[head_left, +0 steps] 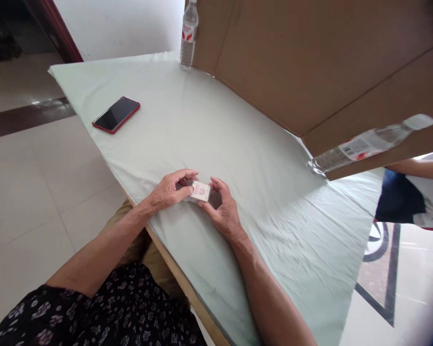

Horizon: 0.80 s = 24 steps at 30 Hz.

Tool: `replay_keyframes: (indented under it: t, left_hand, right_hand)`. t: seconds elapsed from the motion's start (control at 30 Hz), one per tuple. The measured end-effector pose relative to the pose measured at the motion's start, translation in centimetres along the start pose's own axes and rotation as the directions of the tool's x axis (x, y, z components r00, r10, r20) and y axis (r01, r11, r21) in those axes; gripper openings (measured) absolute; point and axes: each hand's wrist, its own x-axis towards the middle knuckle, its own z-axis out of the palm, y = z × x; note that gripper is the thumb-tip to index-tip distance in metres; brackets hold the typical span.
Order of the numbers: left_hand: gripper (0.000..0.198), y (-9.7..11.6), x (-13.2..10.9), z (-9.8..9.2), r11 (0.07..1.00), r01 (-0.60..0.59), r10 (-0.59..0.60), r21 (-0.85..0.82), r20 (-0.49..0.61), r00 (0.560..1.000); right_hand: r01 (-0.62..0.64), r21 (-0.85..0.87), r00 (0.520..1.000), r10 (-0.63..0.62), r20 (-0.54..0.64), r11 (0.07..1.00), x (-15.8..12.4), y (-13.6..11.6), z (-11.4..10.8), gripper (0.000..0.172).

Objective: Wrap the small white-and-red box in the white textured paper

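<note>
A small white pack (pixel 201 191) with red print and a round picture, which looks like a boxed deck of playing cards, is between my two hands just above the cloth. My left hand (pixel 171 190) grips its left end, thumb pressed on the top face and fingers behind. Around the right end curves my right hand (pixel 222 206), its thumb at the near edge and its index finger at the far corner. The lower fingers of my right hand are partly hidden.
A pale green cloth (pixel 159 129) covers the table. A red-cased phone (pixel 116 115) lies toward the left edge. Brown cardboard panels (pixel 274 62) stand along the far side, with an upright water bottle (pixel 189 38) and a tilted one (pixel 368 146) against them. Another person's arm (pixel 418 168) shows at right.
</note>
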Motion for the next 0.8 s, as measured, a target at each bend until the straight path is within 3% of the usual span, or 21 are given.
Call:
replay_keyframes:
  t: [0.27, 0.47, 0.63, 0.8]
  left_hand:
    - [0.054, 0.0, 0.0, 0.0, 0.999, 0.010, -0.010, -0.031, -0.010, 1.000]
    - [0.050, -0.4, -0.1, -0.1, 1.000, -0.020, 0.021, 0.009, -0.103, 0.994]
    - [0.047, -0.7, 0.0, 0.2, 0.976, -0.035, 0.067, 0.216, -0.146, 0.987]
    - [0.053, -1.6, -0.5, 0.1, 0.880, -0.034, 0.100, 0.474, -0.116, 0.988]
  right_hand:
    - [-0.016, 0.006, 1.000, 0.016, 0.008, 1.000, 0.0, -0.1, 0.0, 0.067]
    - [-0.021, 0.021, 1.000, 0.021, 0.016, 1.000, 0.0, -0.1, 0.0, 0.067]
    - [-0.026, 0.010, 1.000, 0.026, 0.002, 1.000, 0.1, -0.2, -0.2, 0.067]
    - [-0.055, 0.001, 0.998, 0.055, -0.026, 0.998, 0.2, 0.0, -0.5, 0.068]
